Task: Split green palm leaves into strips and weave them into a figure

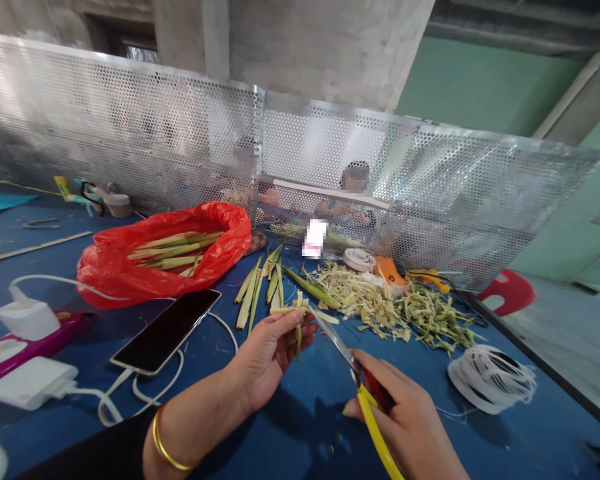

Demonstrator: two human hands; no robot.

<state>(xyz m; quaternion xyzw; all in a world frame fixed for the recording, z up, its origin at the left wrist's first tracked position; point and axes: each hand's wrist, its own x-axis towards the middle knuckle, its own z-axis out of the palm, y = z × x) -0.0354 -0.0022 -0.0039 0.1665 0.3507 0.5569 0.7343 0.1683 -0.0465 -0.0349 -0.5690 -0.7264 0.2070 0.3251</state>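
Observation:
Between the thumb and fingers of my left hand (275, 353) is a small piece of folded leaf strips (300, 305), pale green, with short ends sticking out. My right hand (400, 407) grips a pair of yellow-handled scissors (343, 350). The metal blades point up and left, their tips at the right side of the folded piece. Just behind lie several long green leaf strips (253, 293) on the blue table (305, 433). A heap of cut leaf scraps (355, 300) spreads to the right, with greener bits at its right end.
At the left a red plastic bag (130, 280) holds more leaf strips. Close by are a phone (167, 333), white chargers (33, 383) and cables. A coil of white cord (493, 377) sits at right. Behind stands a perforated metal screen (180, 140), with people beyond it.

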